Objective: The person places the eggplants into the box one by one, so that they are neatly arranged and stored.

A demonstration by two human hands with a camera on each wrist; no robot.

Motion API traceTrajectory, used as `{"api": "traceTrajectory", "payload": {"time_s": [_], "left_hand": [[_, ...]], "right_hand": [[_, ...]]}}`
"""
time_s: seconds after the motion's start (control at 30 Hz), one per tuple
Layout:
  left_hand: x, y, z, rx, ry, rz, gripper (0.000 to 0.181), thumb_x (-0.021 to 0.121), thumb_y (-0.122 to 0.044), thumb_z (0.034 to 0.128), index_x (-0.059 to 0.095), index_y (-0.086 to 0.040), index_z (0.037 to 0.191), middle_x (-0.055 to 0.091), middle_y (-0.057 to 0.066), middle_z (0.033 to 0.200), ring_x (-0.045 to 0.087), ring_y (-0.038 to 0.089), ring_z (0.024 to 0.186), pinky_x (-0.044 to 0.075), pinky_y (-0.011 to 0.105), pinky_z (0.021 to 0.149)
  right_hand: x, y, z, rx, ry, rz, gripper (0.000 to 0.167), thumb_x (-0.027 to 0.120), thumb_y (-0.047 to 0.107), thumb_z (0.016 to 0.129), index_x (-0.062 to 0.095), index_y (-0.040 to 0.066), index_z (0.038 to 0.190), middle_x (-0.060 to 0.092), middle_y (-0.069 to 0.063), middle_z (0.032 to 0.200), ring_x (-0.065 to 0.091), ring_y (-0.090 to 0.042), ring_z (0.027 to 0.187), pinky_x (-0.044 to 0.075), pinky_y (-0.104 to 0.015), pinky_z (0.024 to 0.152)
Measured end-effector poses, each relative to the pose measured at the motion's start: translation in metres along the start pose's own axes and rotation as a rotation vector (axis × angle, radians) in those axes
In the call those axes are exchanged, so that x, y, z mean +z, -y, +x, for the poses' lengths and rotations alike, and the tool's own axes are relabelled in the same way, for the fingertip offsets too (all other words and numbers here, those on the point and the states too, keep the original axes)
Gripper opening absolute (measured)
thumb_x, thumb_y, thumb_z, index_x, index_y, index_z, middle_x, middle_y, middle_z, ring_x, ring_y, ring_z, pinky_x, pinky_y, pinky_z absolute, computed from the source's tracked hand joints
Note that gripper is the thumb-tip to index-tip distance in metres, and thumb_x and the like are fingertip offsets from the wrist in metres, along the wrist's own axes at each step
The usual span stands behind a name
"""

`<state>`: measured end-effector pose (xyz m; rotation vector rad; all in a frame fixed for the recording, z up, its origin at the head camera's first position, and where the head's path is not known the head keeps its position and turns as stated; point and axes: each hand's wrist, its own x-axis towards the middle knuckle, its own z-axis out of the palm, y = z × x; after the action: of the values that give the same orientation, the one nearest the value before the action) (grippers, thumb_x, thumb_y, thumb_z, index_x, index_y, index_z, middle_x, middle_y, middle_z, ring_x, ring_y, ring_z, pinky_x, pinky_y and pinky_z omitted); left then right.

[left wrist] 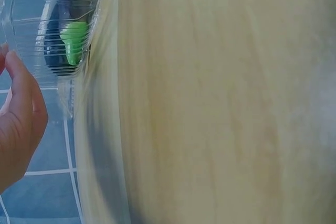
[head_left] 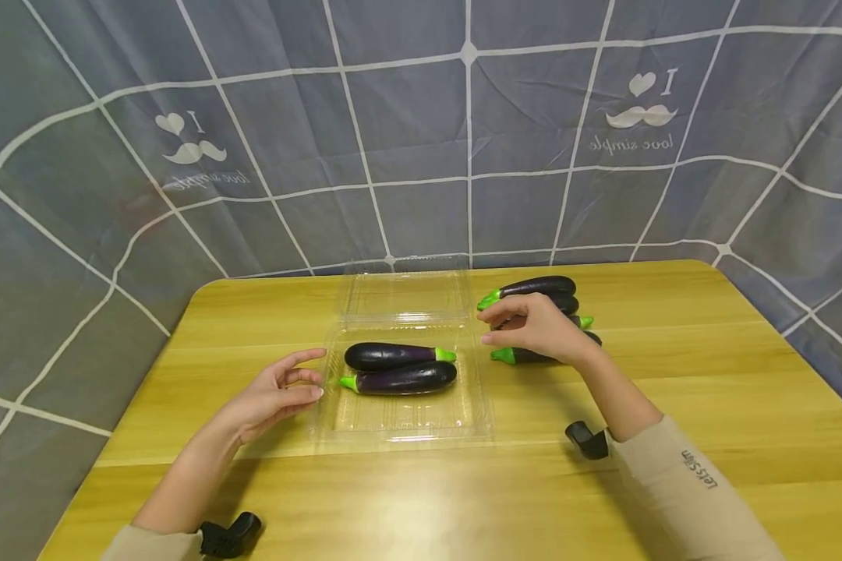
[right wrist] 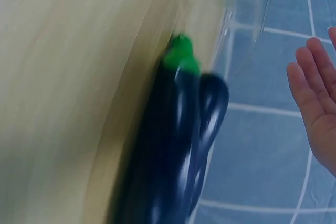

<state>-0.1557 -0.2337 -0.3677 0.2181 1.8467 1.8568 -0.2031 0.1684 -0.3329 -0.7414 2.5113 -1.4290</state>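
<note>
Two dark purple eggplants [head_left: 400,378] lie side by side in the clear plastic container [head_left: 407,433], their green stems pointing opposite ways. At the container's left edge is the left hand [head_left: 274,396], fingers loosely bent; in the left wrist view this hand [left wrist: 21,114] is beside the clear wall. Above the pile of several eggplants [head_left: 543,287] to the right hovers the right hand [head_left: 533,326], its fingers apart with nothing visible between them. In the right wrist view, that hand [right wrist: 317,95] is clear of the nearest eggplant [right wrist: 168,129].
The container's transparent lid [head_left: 407,294] is folded back towards the rear of the wooden table [head_left: 407,506]. A grey curtain [head_left: 421,140] with white lines stands behind and around the table. Black devices [head_left: 231,536] are at both sleeves.
</note>
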Motion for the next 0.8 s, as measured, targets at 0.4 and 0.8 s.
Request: {"api": "traceTrajectory", "payload": {"time_s": [0.4,0.8], "left_hand": [[0.001,0.000,0.001,0.004,0.003,-0.002,0.069,0.060,0.000,0.0884,0.021,0.000,0.145,0.054,0.004,0.103,0.060,0.016,0.093,0.051,0.027,0.082],[-0.001,0.002,0.000,0.017,0.008,-0.015,0.067,0.059,0.001,0.0891,0.021,-0.001,0.145,0.056,0.001,0.102,0.060,0.015,0.093,0.050,0.026,0.081]], "right_hand": [[-0.039,-0.021,-0.029,0.056,-0.067,-0.130,0.034,0.074,0.016,0.081,0.066,-0.002,0.109,0.063,-0.018,0.104,0.059,-0.027,0.094,0.051,-0.024,0.076],[-0.061,-0.044,-0.051,0.139,-0.171,-0.221,0.037,0.073,0.023,0.082,0.066,0.000,0.110,0.063,-0.018,0.109,0.057,-0.032,0.100,0.051,-0.025,0.077]]}}
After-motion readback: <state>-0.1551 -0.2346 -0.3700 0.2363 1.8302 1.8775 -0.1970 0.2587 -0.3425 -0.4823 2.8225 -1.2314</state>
